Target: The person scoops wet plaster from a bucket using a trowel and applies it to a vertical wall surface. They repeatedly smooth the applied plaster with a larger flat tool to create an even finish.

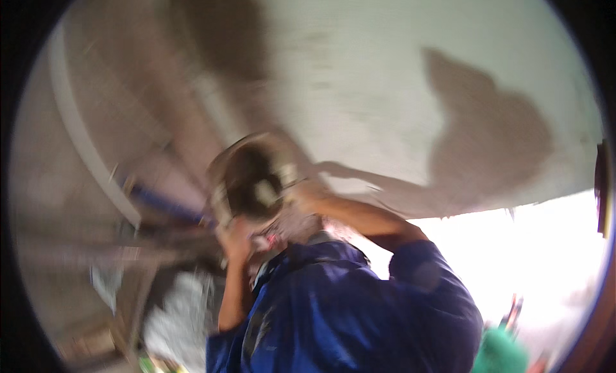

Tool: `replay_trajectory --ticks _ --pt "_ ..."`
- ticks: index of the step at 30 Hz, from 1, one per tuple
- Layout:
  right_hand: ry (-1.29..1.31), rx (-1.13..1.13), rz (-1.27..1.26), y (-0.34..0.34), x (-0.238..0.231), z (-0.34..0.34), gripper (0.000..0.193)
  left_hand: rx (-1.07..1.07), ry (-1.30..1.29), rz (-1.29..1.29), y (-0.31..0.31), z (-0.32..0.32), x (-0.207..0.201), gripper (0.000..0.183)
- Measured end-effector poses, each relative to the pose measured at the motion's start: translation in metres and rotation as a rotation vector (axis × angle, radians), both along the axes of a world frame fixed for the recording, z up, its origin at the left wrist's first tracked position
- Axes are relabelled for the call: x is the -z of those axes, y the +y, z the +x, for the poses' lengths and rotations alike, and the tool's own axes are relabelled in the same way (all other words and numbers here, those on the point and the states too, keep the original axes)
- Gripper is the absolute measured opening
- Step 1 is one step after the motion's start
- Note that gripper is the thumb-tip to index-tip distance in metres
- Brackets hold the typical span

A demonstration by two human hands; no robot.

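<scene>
A rough plastered wall (359, 84), pale and streaked with a broad shadow (487, 135), fills the upper part of this blurred view of a work site, with glaring daylight (552, 257) breaking in at lower right. In front of it a co-worker in a blue shirt (333, 309) stands with both arms raised to a round, dark-bellied pan (253, 180), probably a metal mortar basin, held up at head height with its hollow turned toward the onlooker.

The lower hand (237, 235) is pressed up under the pan's bottom rim, its forearm rising almost straight from the shoulder. The upper hand (305, 196) meets the rim on the opposite side, elbow bent and pushed out wide. Both look clamped on the rim, though the blur hides the fingers.

Such a pan would be stiff and would likely tip if gripped on one side alone, so opposite points on the rim are the sound places to take it. Whether it is loaded cannot be made out.

The camera wearer's own hands are nowhere in the picture. A pale curved strip (77, 135) runs down the left, with a whitish heap (179, 315) below and something green (500, 354) at the lower right.
</scene>
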State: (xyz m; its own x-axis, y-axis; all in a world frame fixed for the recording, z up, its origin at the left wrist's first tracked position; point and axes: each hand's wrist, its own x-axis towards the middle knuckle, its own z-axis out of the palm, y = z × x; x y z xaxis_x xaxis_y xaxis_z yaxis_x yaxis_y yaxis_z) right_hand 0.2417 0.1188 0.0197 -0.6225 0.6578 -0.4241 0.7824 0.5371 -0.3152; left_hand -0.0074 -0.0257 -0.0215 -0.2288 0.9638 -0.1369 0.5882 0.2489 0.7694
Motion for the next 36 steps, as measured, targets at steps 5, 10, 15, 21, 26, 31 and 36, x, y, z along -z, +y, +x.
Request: replay_trajectory --ticks 5,10,15,21,26,31,36 --pt "0.255 0.123 -0.117 -0.048 0.0 -0.022 0.03 0.147 0.182 0.096 -0.019 -0.043 0.044 0.041" --pt "0.354 0.332 -0.032 -0.078 0.011 0.017 0.035 0.532 0.423 0.112 0.009 -0.036 0.011 0.046" --pt "0.35 0.467 -0.099 -0.106 -0.015 0.028 0.032 0.578 0.352 0.119 0.005 -0.042 0.013 0.055" --pt "0.397 0.497 0.037 -0.118 -0.01 0.046 0.032 0.656 0.379 0.155 0.021 -0.034 0.022 0.061" --pt "0.371 0.577 -0.054 -0.129 -0.034 0.054 0.036 0.64 0.377 0.071 0.024 -0.02 0.01 0.063" --pt "0.355 0.552 -0.048 -0.134 -0.026 0.054 0.037 0.619 0.35 0.101 0.018 -0.024 0.015 0.062" --pt "0.379 0.572 -0.038 -0.138 -0.021 0.053 0.037 0.613 0.331 0.05 0.015 -0.021 0.013 0.062"
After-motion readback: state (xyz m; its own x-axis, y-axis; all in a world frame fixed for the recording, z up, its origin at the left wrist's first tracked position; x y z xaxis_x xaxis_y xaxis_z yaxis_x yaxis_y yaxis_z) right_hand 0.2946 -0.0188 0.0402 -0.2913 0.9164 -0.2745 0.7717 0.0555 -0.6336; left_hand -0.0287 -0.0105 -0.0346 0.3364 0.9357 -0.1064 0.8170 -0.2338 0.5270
